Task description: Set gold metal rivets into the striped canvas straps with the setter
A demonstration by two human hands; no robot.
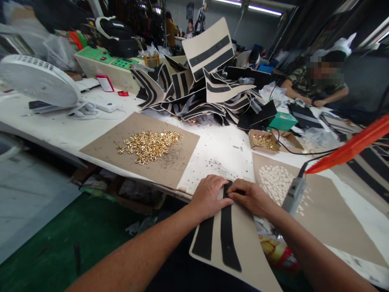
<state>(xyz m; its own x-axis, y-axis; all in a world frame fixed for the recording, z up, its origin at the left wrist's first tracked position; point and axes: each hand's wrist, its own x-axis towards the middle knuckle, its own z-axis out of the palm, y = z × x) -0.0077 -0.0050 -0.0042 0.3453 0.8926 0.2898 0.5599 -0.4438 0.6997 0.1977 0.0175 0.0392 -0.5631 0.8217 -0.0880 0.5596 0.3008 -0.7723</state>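
A beige panel with black stripes (245,243) lies in front of me, its far end resting at the table's edge. My left hand (209,196) grips the panel's far left side, thumb laid across a black stripe. Close beside it, my right hand (251,196) has its fingers pinched together on the same stripe near its far end. Whatever sits between the right fingertips is too small or hidden to make out. Left of the hands, gold metal rings (148,146) are heaped on a brown board (100,148). To the right, small pale discs (275,180) are spread over another brown board (334,215).
Striped panels (209,91) are piled at the back. A white fan (39,81) stands at left. Small cardboard boxes (264,142) hold gold pieces. A grey corded tool (294,194) and an orange strip (352,144) hang at right. A co-worker (319,81) sits across the table.
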